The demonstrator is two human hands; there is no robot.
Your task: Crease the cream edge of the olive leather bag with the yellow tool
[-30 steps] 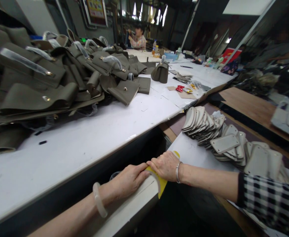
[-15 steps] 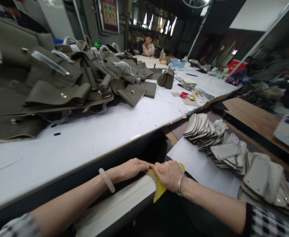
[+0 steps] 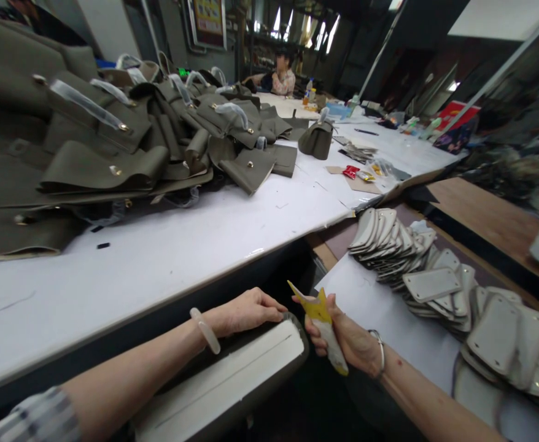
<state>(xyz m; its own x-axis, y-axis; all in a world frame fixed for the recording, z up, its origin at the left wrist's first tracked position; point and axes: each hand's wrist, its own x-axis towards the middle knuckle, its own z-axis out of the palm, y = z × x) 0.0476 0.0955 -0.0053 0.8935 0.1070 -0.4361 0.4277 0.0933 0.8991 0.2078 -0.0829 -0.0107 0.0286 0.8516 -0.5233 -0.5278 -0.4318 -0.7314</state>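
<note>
A long block with a white top and grey-green sides (image 3: 232,380) slants across the lower middle. On its far rim near the right end rests my left hand (image 3: 251,312), fingers curled and pinched at the grey-green edge. To the right of the block, my right hand (image 3: 338,334) is wrapped round a yellow tool (image 3: 322,319) with a notched, pointed upper end and a whitish middle. The tool is held upright and tilted, apart from the block's end.
Grey-green bags (image 3: 126,141) are heaped on the white table (image 3: 159,276). Stacked pale panels (image 3: 495,331) lie at the right, beside a brown board (image 3: 485,209). A person (image 3: 283,77) sits at the far end, near bottles (image 3: 309,92).
My right hand has turned and lifted the yellow tool off the block's end, moving right. My left hand stays at the rim with fingers more curled. The view has shifted slightly.
</note>
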